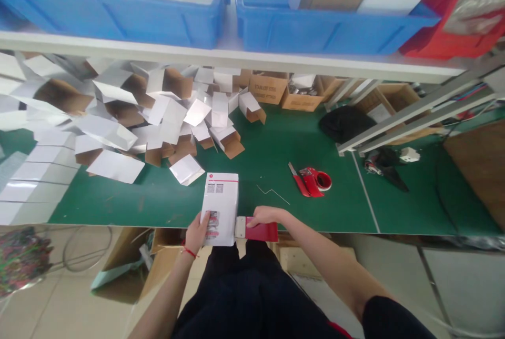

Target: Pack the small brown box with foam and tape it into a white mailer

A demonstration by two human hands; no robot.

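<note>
Gripping a white box by its left side, the left hand lays its thumb over the printed face; the right hand, apart from it, is closed around a red tool, so the box lies between the hands. Its long axis runs straight away from the body, the near end reaching past the front edge of the tabletop. The tool points crosswise, metal end toward the box; whether they touch, I cannot tell. On the box's far end, beyond the left hand, are a round red mark, a red line and two square codes; beside the left thumb, a dark picture and red print too small to read. Ahead and right of the right hand lies a red tape dispenser. Well beyond both hands, a brown carton bears blurred lettering, one word apparently "STEEL".
</note>
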